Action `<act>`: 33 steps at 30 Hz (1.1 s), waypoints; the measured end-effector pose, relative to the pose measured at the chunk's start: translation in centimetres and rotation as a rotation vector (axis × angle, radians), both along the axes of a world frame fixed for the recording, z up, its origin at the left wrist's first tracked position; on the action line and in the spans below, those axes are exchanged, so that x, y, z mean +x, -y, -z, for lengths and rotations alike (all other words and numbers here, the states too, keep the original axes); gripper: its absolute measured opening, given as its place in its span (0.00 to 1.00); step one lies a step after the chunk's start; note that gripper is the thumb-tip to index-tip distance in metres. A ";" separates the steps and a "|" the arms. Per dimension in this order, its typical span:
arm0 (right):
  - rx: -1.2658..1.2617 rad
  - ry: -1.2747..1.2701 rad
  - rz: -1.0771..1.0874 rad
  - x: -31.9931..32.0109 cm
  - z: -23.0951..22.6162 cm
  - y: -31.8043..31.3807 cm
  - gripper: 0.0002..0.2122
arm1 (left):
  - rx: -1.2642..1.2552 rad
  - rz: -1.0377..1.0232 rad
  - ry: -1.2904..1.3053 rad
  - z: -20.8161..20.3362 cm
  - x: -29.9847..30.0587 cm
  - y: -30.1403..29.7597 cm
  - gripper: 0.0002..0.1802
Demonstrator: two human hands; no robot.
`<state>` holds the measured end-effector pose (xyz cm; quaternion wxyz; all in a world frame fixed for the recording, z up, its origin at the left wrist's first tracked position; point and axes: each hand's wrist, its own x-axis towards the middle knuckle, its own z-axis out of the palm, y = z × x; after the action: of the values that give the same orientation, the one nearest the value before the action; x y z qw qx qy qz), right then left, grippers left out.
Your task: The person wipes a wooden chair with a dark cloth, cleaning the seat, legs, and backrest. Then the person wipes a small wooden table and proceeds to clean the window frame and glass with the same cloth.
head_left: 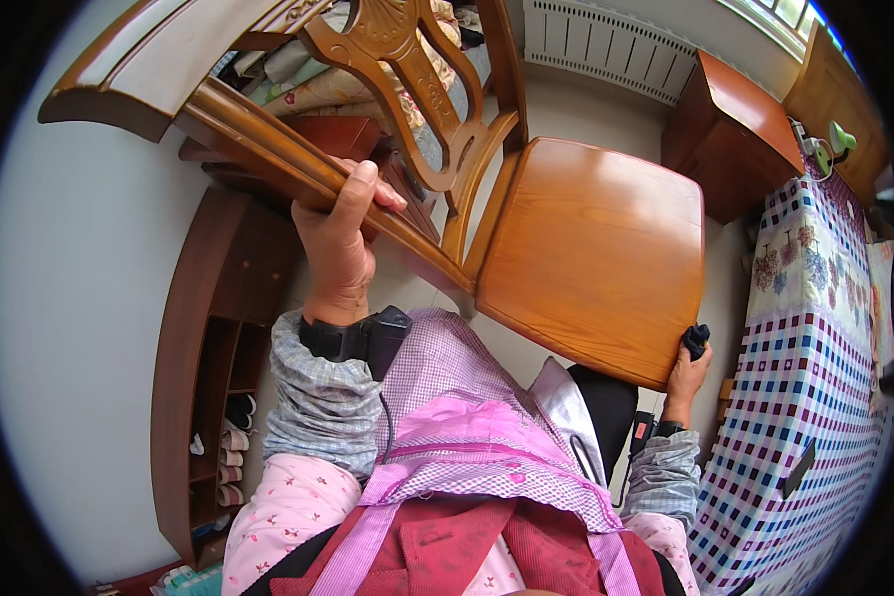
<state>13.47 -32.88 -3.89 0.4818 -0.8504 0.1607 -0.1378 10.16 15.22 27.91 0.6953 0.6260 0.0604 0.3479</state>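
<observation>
Basically left hand (340, 243) grips tilted wooden chair (586, 253) backrest rail, right hand (687, 372) pinches dark cloth (696, 340) at seat's near corner.

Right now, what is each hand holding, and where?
Left hand grips the wooden chair by its backrest rail. Right hand holds a dark cloth at the seat's corner.

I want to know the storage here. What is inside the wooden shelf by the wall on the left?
In the wooden shelf, several pairs of light shoes stand in the lower compartments. The upper compartments look dark, and the left hand with the chair covers its top part.
</observation>
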 end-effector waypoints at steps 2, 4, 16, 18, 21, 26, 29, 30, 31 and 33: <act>-0.010 -0.015 -0.018 0.4 -0.1 -1.8 0.21 | 0.010 -0.010 -0.002 0.2 0.2 -1.7 0.06; -0.003 -0.018 -0.044 0.5 -0.5 -3.3 0.21 | 0.009 -0.041 -0.013 0.2 0.4 -3.1 0.06; -0.243 -0.100 -0.040 -0.4 -1.9 -6.0 0.24 | 0.046 -0.027 0.033 0.9 1.0 -5.2 0.07; -0.261 -0.078 -0.101 -0.1 -2.2 -6.0 0.24 | 0.075 -0.040 -0.002 1.1 1.0 -5.4 0.08; -0.329 -0.063 -0.155 -0.6 -3.3 -5.7 0.23 | 0.111 -0.036 -0.031 1.3 0.9 -5.6 0.08; -0.522 0.165 -0.253 -4.1 -5.4 -5.6 0.23 | 0.112 -0.017 -0.078 1.3 0.7 -5.5 0.09; -0.547 0.271 -0.175 -5.9 -5.5 -7.8 0.24 | 0.098 0.004 -0.103 1.1 0.8 -5.7 0.11; -0.578 0.219 -0.251 -6.6 -5.4 -9.2 0.24 | 0.089 0.008 -0.088 1.1 0.9 -5.8 0.11; -0.630 0.123 -0.326 -7.1 -5.4 -10.5 0.24 | 0.078 0.016 -0.069 1.4 0.9 -5.7 0.11; -0.648 0.156 -0.427 -8.2 -5.7 -13.6 0.23 | 0.221 -0.056 -0.059 2.6 0.5 -5.5 0.17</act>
<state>5.31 -19.24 1.79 0.2168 -0.9597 -0.1085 -0.1422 10.67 20.73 25.32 0.6100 0.7069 0.0595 0.3530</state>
